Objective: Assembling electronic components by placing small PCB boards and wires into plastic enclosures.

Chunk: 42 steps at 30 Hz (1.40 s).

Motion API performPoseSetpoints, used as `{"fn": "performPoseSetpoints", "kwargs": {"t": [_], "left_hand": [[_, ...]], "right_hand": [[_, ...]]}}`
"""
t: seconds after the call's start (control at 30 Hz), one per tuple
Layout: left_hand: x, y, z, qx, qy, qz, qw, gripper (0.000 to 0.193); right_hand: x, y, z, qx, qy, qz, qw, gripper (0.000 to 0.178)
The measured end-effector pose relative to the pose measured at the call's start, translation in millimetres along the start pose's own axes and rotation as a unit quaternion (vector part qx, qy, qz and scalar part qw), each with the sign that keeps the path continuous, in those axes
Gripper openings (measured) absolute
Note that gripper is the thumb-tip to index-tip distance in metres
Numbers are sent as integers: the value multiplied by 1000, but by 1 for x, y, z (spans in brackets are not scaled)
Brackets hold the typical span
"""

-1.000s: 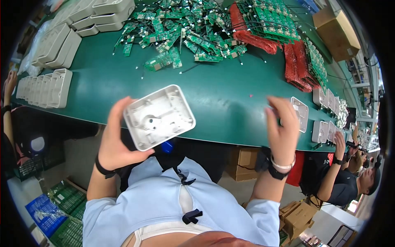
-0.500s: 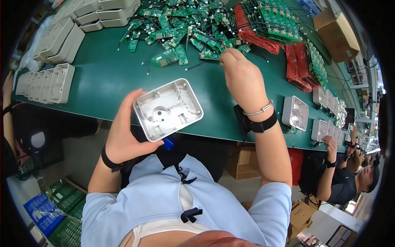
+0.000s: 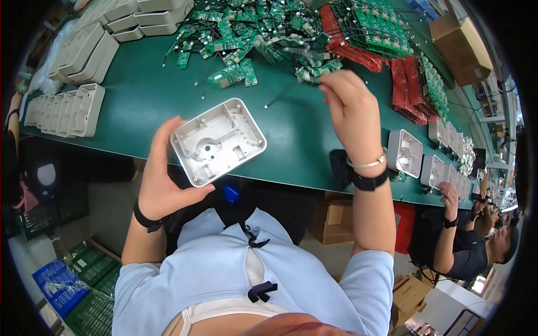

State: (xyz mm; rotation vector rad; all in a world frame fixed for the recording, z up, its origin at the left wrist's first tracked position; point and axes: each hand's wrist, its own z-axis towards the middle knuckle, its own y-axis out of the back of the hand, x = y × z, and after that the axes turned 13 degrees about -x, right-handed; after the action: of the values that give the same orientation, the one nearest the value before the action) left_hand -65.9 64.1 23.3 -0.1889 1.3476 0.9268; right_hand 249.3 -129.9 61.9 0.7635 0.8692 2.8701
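My left hand [image 3: 162, 182] grips a white rectangular plastic housing [image 3: 232, 147] by its left end, thumb at the near edge and fingers at the far one. The open side faces up, showing ribs, screw posts and a round hub. My right hand [image 3: 353, 109] is above the table, right of the housing, with fingers pinched on a green circuit board [image 3: 308, 74]. A thin black cable [image 3: 280, 96] trails left from that board. The board is partly blurred against a large heap of similar circuit boards [image 3: 227, 31] with black cables.
Pale housings [image 3: 84, 56] stand stacked at the left on the green table [image 3: 140, 106]. Red bubble wrap [image 3: 406, 92] and racked boards [image 3: 372, 25] lie at the right, near more white housings [image 3: 404, 152]. Another person's hand [image 3: 448, 199] is at the far right.
My right hand has drawn right and toward me, bringing the circuit board and its cable off the heap's edge. My left hand and the housing have shifted slightly left and away from me.
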Motion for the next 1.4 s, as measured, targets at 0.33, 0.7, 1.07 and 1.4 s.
{"fn": "performPoseSetpoints", "kwargs": {"t": [0.33,0.7,1.07,1.4], "left_hand": [[1,-11,7,33,-1,-43,999,120],[0,-25,8,77,-15,-40,996,121],[-7,-34,8,71,-28,-39,996,116],[-6,-37,8,81,-33,-40,995,116]], "right_hand": [[-51,93,-44,144,-51,-134,979,23],[-62,29,-26,138,-223,-149,953,28],[-54,14,-12,227,-349,-73,906,25],[-38,45,-67,143,-305,-94,937,18]]}}
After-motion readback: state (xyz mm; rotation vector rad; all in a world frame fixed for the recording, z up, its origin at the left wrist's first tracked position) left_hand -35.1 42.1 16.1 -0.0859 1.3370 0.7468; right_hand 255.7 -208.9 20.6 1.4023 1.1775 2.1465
